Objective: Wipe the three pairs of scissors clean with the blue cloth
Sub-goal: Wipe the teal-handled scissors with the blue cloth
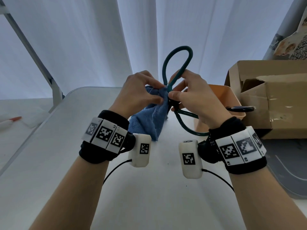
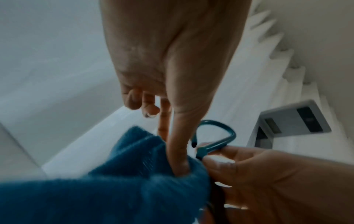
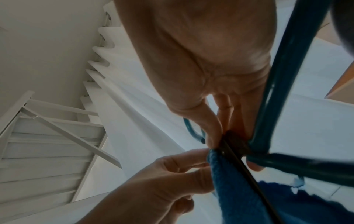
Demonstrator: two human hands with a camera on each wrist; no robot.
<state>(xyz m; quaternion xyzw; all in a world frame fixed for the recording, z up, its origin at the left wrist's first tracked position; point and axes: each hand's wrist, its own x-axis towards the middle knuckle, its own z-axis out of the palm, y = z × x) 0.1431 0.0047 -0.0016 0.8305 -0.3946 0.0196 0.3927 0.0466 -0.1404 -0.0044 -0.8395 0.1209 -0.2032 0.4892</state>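
Observation:
Both hands are raised over the white table [image 1: 66, 146]. My right hand [image 1: 176, 95] grips a pair of scissors with large green loop handles [image 1: 177, 63] near the pivot, one loop pointing up and the other hanging below the palm. My left hand [image 1: 157, 93] pinches the blue cloth [image 1: 149, 120] around the dark blade, right against the pivot. In the right wrist view the blade [image 3: 249, 174] runs down along the cloth [image 3: 229, 197]. In the left wrist view my left thumb presses into the cloth [image 2: 114, 189] beside the green handle [image 2: 220, 136]. A second pair of scissors, with black handles [image 1: 240, 108], lies across an orange tray [image 1: 230, 98].
An open cardboard box [image 1: 274, 100] stands at the right behind the orange tray. A grey tray [image 1: 290, 176] lies at the right edge. A red-tipped pen [image 1: 10, 122] lies far left, near a metal frame leg [image 1: 33, 55]. White curtains hang behind.

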